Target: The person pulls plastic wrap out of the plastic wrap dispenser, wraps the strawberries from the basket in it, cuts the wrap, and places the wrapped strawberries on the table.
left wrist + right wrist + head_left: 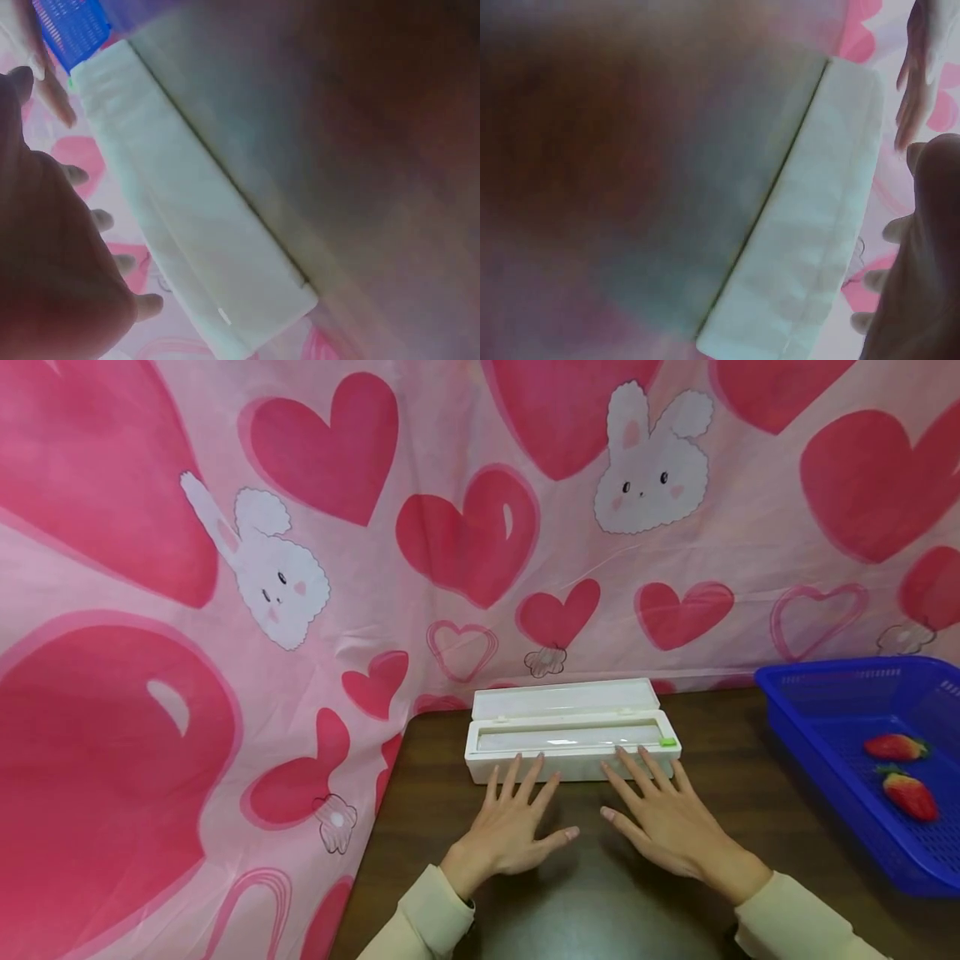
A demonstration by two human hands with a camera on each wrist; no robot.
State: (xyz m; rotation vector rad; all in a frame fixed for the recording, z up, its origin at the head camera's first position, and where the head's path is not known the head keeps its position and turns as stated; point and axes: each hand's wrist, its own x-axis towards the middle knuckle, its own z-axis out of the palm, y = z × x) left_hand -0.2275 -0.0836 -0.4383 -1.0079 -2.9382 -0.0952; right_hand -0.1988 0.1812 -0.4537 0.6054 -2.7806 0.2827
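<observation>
Both left hand (508, 828) and right hand (671, 828) out over a brown table (585, 918), backs turned up, just in front of a long white box (577, 768). Fingers of each hand straight and spread, with clear gaps between them; thumbs pointing inward, toward each other, but apart. In the head view, fingertips of both hands overlapping the front of the box, some of the right hand's reaching above its front rim; hard to tell whether touching it or just above it.

Box lying lengthwise near the far edge of the table, with its lid (566, 698) tipped open along the back. Inside, a pale, shiny roll (592, 737) running along most of the length. At the right end, a small bright green piece (667, 742), near the right hand's fingertips.

Off to the right, apart from the box, a blue basket (813, 764) with a pierced bottom. In it, one strawberry (890, 747) farther back and a second strawberry (911, 797) nearer, both red with green leaves. Behind the table and along its left side, a pink cloth (450, 410) with red hearts (468, 539) and white rabbits (652, 485). At the wrists, a cream left sleeve (431, 914) and right sleeve (798, 920). In both wrist views, the box slanting across, somewhat blurred.
</observation>
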